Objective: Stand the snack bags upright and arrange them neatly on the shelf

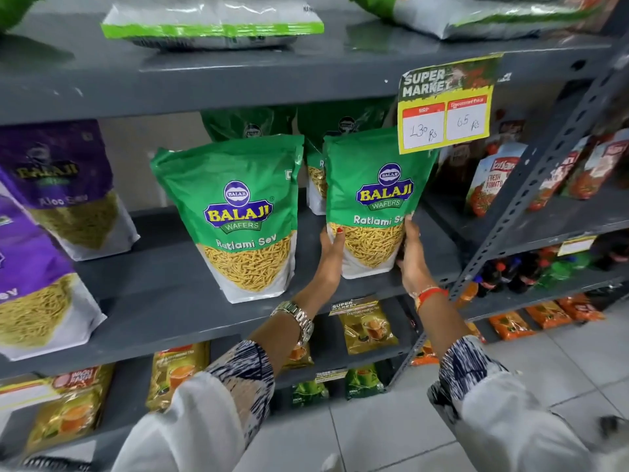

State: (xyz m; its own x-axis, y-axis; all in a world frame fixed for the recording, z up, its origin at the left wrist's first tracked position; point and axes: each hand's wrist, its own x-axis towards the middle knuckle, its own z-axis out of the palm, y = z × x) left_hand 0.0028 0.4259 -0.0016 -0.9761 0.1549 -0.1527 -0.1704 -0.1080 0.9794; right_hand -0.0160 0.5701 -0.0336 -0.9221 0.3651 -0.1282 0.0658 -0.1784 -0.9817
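Observation:
Two green Ratlami Sev bags stand upright on the grey middle shelf [163, 287]. The right green bag [374, 172] is held at its lower part between both hands: my left hand [329, 257] presses its left edge and my right hand [412, 253] grips its right edge. The left green bag [238, 212] stands free beside it, slightly tilted. More green bags [252, 126] stand behind them at the back. Two purple Aloo Sev bags [64, 185] lean at the shelf's left end.
A yellow price tag [446, 107] hangs from the upper shelf over the right bag's top corner. Flat green-and-white bags [211, 25] lie on the top shelf. Ketchup pouches [493, 178] fill the neighbouring rack at right. Tea packets [367, 327] sit on lower shelves.

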